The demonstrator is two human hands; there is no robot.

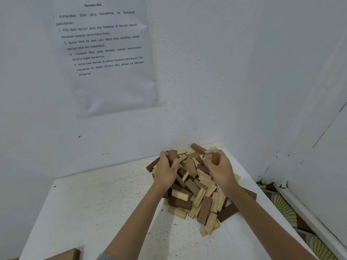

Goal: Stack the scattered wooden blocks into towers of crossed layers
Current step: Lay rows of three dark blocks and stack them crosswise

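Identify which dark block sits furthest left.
The dark block jutting from the pile just left of the left hand, near the wall; all other dark ones lie further right.

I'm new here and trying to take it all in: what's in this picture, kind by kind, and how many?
Hands: 2, left hand and right hand, both gripping blocks
Block pile: 1, light and dark, too jumbled to count singly
Printed sheet: 1
Table: 1
Wooden piece, bottom left: 1
Total: 6

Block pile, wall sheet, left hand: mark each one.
block pile [204, 210]: head view, on a dark block near its front.
wall sheet [114, 87]: head view, on its blank lower part.
left hand [165, 170]: head view, on the back of the hand.
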